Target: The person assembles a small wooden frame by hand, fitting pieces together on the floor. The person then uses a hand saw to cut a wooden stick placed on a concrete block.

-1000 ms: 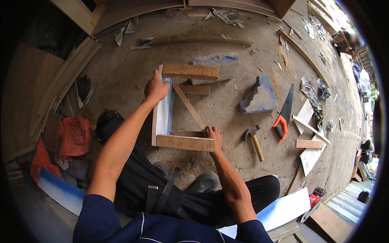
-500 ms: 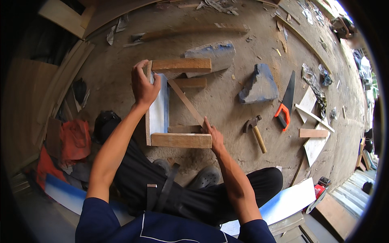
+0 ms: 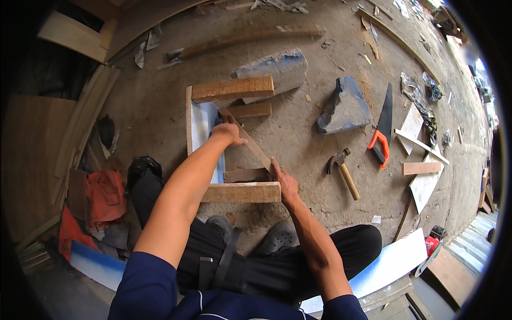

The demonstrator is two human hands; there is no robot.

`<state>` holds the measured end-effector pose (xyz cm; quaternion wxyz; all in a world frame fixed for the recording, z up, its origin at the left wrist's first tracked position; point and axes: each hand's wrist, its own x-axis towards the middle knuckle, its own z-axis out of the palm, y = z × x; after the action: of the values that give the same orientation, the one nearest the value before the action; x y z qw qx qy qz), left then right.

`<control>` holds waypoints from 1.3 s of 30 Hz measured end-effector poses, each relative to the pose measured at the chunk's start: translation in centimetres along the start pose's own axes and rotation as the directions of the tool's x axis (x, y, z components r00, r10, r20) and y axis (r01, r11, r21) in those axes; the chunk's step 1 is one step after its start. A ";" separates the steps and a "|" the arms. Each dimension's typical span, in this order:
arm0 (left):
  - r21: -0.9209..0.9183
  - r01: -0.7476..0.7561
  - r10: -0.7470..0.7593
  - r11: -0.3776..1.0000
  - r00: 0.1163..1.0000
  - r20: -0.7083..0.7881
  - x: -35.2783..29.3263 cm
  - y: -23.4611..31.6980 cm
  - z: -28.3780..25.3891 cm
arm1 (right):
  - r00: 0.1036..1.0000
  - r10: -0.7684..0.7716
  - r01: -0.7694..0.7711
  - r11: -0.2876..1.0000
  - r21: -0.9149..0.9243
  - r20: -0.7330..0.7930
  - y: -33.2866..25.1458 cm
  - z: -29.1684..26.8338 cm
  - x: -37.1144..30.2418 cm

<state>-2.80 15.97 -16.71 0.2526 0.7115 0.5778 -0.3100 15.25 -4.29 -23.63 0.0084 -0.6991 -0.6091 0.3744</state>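
A small wooden stool-like frame (image 3: pixel 234 89) lies on its side in front of me, its several legs pointing right and its blue-and-white board (image 3: pixel 200 125) standing at the left. Slanting between the legs is a thin wooden strip (image 3: pixel 255 148). My left hand (image 3: pixel 229 132) reaches inside the frame and is closed at the strip's upper end; its fingertips are partly hidden. Down at the strip's lower end, beside the near leg, my right hand (image 3: pixel 286 185) grips it with the thumb along it.
Right of the frame lie a claw hammer (image 3: pixel 346 176), a saw with an orange handle (image 3: pixel 380 140) and several wood offcuts (image 3: pixel 421 168). Broken concrete blocks (image 3: pixel 345 106) sit beyond. A long timber (image 3: pixel 250 40) crosses the far floor, and an orange cloth (image 3: pixel 105 197) is at left.
My left hand has left the frame's far left corner and moved right and nearer, onto the strip's upper end. My right hand stays at the lower end. The view has shifted slightly.
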 end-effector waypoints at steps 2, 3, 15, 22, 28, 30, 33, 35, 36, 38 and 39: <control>-0.014 -0.045 0.044 0.999 0.999 -0.026 0.5 -0.1 0.8 | 1.000 0.003 -0.003 1.000 0.012 -0.004 -0.2 0.0 -0.1; -0.021 -0.064 0.063 0.998 0.997 -0.038 0.7 -0.3 1.3 | 1.000 -0.010 0.010 0.999 0.033 -0.007 -0.3 0.0 -0.1; -0.086 -0.089 0.068 0.992 0.974 -0.217 1.0 -0.1 2.2 | 0.973 -0.054 0.118 0.952 0.283 -0.222 2.1 0.6 -2.6; -0.050 -0.084 0.073 0.995 0.979 -0.190 0.5 -0.1 1.5 | 0.958 0.044 0.003 0.986 0.164 -0.282 -0.4 2.1 -2.6; -0.035 -0.058 0.051 0.998 0.982 -0.180 0.5 0.2 1.4 | 0.920 0.032 0.054 0.977 0.207 -0.390 -0.3 3.3 -2.6; -0.031 -0.066 0.058 0.997 0.978 -0.198 0.7 -0.2 1.7 | 0.916 0.025 0.062 0.977 0.203 -0.400 -0.1 3.6 -2.3; -0.036 -0.086 0.075 0.996 0.968 -0.240 0.8 -0.4 2.1 | 0.927 0.043 0.035 0.979 0.201 -0.374 0.1 3.8 -2.1; -0.043 -0.101 0.086 0.994 0.960 -0.266 0.8 -0.4 2.3 | 0.932 0.078 -0.003 0.979 0.206 -0.354 0.1 3.9 -2.1; -0.048 -0.107 0.090 0.993 0.957 -0.276 0.8 -0.4 2.3 | 0.929 0.066 0.012 0.978 0.206 -0.364 0.2 3.9 -2.2; -0.057 -0.113 0.091 0.992 0.951 -0.296 0.8 -0.5 2.5 | 0.923 0.039 0.044 0.977 0.206 -0.383 0.3 4.0 -2.2; -0.061 -0.111 0.088 0.992 0.948 -0.306 0.7 -0.6 2.7 | 0.923 0.036 0.046 0.978 0.201 -0.384 0.3 4.2 -2.1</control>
<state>-3.70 14.61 -19.06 0.2037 0.7685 0.5847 -0.1615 13.32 -8.10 -25.72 0.2016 -0.7527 -0.5552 0.2908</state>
